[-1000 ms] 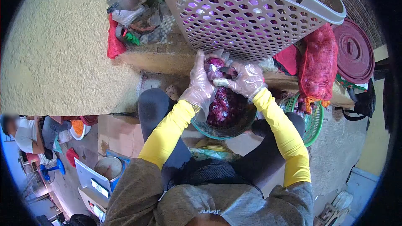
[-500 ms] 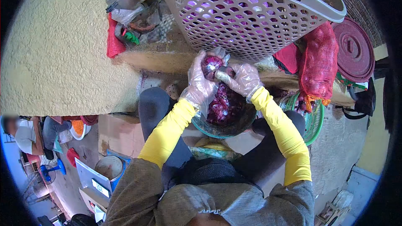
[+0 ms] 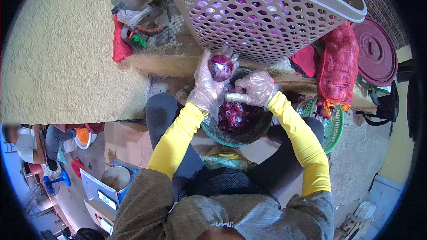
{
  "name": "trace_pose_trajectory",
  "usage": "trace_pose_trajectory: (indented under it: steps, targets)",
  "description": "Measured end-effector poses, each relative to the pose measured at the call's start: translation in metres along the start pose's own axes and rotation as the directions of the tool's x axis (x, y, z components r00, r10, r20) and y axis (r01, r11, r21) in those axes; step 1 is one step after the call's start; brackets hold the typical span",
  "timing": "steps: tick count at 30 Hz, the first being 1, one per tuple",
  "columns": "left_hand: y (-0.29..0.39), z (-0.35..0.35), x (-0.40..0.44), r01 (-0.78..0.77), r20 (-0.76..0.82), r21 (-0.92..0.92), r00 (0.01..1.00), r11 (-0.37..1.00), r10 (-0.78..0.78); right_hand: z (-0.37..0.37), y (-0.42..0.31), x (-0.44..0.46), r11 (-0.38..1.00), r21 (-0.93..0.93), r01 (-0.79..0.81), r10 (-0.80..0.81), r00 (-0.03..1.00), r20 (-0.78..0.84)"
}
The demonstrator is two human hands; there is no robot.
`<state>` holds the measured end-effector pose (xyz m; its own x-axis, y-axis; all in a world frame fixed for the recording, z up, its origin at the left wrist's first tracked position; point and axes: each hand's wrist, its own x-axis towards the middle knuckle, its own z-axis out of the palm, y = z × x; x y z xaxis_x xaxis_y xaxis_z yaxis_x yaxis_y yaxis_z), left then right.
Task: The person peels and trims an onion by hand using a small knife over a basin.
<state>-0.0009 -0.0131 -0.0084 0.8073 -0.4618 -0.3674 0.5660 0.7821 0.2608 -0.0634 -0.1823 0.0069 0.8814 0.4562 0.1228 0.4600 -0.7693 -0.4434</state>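
My left hand, in a clear plastic glove, is closed around a red onion with its pale end facing up. To its right my right hand, gloved alike, is curled above a dark basin, apart from the onion. A small pink bit shows at the back of the right hand, but what its fingers hold is hidden. Purple onion skins lie in the basin below both hands.
A large perforated basket with purple onions leans just ahead. To its right are a red mesh sack and a maroon lid. A green basket stands by my right knee. Another person sits far left.
My right hand has drawn away from the onion, down and to the right over the basin. My left hand has shifted slightly left, still holding the onion.
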Motion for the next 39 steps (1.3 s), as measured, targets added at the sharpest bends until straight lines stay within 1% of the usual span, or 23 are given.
trace_pose_trajectory:
  steps: [2,3,4,5,6,7,8,9,10,14,16,18,20,22,23,25,29,31,32,34,36,38,39]
  targets:
    - [0.002,-0.004,0.003,0.013,0.008,-0.014,1.0,1.0,-0.013,-0.003,0.001,-0.001,1.0,0.008,-0.023,0.023,0.999,-0.048]
    - [0.002,-0.004,0.003,0.063,0.034,-0.018,0.997,0.998,-0.063,-0.001,0.0,0.0,0.994,-0.013,-0.105,0.103,0.988,-0.112]
    - [0.002,-0.005,0.003,0.116,0.059,-0.021,0.992,0.993,-0.114,-0.002,-0.001,0.001,0.994,-0.014,-0.107,0.105,0.988,-0.111]
    - [0.001,-0.005,0.004,0.117,0.061,-0.022,0.991,0.993,-0.115,-0.005,-0.001,0.004,0.996,-0.021,-0.092,0.084,0.965,-0.247]
    - [0.0,-0.006,0.003,0.122,0.043,0.056,0.991,0.991,-0.125,-0.01,-0.004,0.006,0.997,-0.029,-0.077,0.06,0.924,-0.378]
    - [-0.001,-0.007,0.002,0.129,0.022,0.134,0.991,0.983,-0.133,-0.013,-0.006,0.005,0.989,0.006,-0.148,0.141,0.932,-0.335]
    - [-0.002,-0.008,0.002,0.135,0.0,0.212,0.99,0.968,-0.138,-0.014,-0.006,0.005,0.989,0.007,-0.148,0.142,0.931,-0.335]
    - [-0.006,-0.002,0.001,0.105,-0.064,0.152,0.993,0.983,-0.096,-0.015,-0.007,0.005,0.985,-0.032,-0.17,0.151,0.935,-0.319]
    - [-0.005,-0.001,0.0,0.105,-0.065,0.152,0.993,0.983,-0.096,-0.015,-0.006,0.004,0.979,-0.072,-0.19,0.16,0.939,-0.304]
    - [-0.003,-0.008,0.002,0.124,0.022,0.157,0.991,0.98,-0.129,-0.011,-0.004,0.004,0.974,-0.071,-0.217,0.19,0.942,-0.278]
    - [-0.003,-0.011,0.003,0.128,0.074,0.15,0.987,0.98,-0.14,-0.006,-0.002,0.005,0.979,0.01,-0.205,0.196,0.918,-0.345]
    - [-0.003,-0.011,0.002,0.136,0.146,0.082,0.978,0.987,-0.147,-0.006,0.002,0.004,0.975,0.04,-0.22,0.221,0.922,-0.317]
    - [-0.003,-0.007,0.001,0.134,0.142,0.077,0.979,0.988,-0.144,-0.006,0.002,0.004,0.97,0.071,-0.234,0.244,0.927,-0.286]
    - [-0.003,-0.005,0.0,0.135,0.137,0.072,0.98,0.988,-0.143,-0.005,0.0,0.004,0.992,0.045,-0.122,0.129,0.917,-0.376]
    - [-0.003,-0.005,0.0,0.114,0.078,0.101,0.99,0.988,-0.122,-0.006,-0.001,0.004,0.991,0.045,-0.122,0.13,0.917,-0.376]
    - [-0.003,-0.005,0.0,0.093,0.018,0.13,0.995,0.987,-0.096,-0.007,-0.003,0.005,0.984,0.059,-0.171,0.181,0.936,-0.301]
    - [-0.002,-0.006,-0.001,0.085,0.065,0.175,0.993,0.981,-0.097,-0.001,0.0,0.003,0.971,0.069,-0.229,0.238,0.953,-0.186]
    - [0.001,-0.01,-0.001,0.093,0.074,0.188,0.991,0.978,-0.109,-0.003,-0.001,0.003,0.97,0.008,-0.243,0.242,0.964,-0.107]
    - [0.002,-0.014,-0.001,0.154,0.098,0.143,0.981,0.978,-0.169,-0.003,0.0,0.002,0.97,0.008,-0.243,0.242,0.964,-0.108]
    - [0.002,-0.013,0.001,0.216,0.125,0.099,0.966,0.971,-0.227,-0.004,0.0,0.001,0.989,-0.003,-0.15,0.15,0.989,-0.019]
    - [-0.002,-0.009,0.004,0.115,0.004,0.126,0.993,0.985,-0.117,-0.006,-0.003,0.001,0.993,0.053,-0.108,0.109,0.994,-0.017]
    - [-0.003,-0.005,0.002,0.112,-0.009,0.085,0.994,0.99,-0.111,-0.009,-0.003,0.0,0.995,-0.09,-0.029,0.036,0.996,0.079]
    - [-0.004,-0.003,0.0,0.108,-0.021,0.044,0.994,0.993,-0.108,-0.01,-0.003,0.0,0.995,-0.098,-0.024,0.033,0.996,0.089]
